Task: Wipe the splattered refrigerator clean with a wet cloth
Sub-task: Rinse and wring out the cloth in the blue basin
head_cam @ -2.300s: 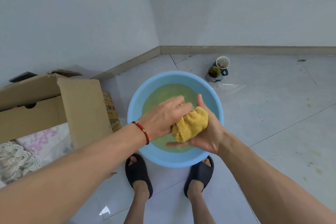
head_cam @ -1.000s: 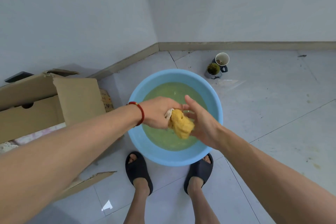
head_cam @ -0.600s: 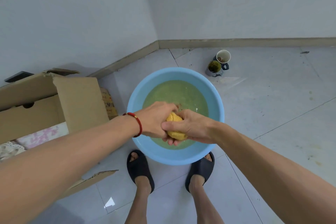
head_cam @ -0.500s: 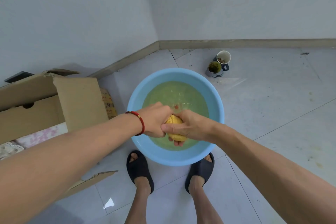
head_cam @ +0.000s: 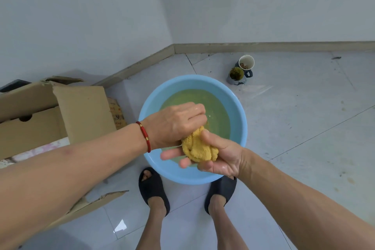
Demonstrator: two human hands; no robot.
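Left hand knuckles up, fist clenched round cloth top. Right hand palm up, fingers cupping bunched cloth underneath. Cloth over basin, long axis unclear.

cloth: far end hidden in left fist | cardboard box: cut by left edge

cloth: yellow terry, nubby, wet. basin: smooth light-blue plastic. box: matt brown cardboard. floor: glossy pale tile, stained.
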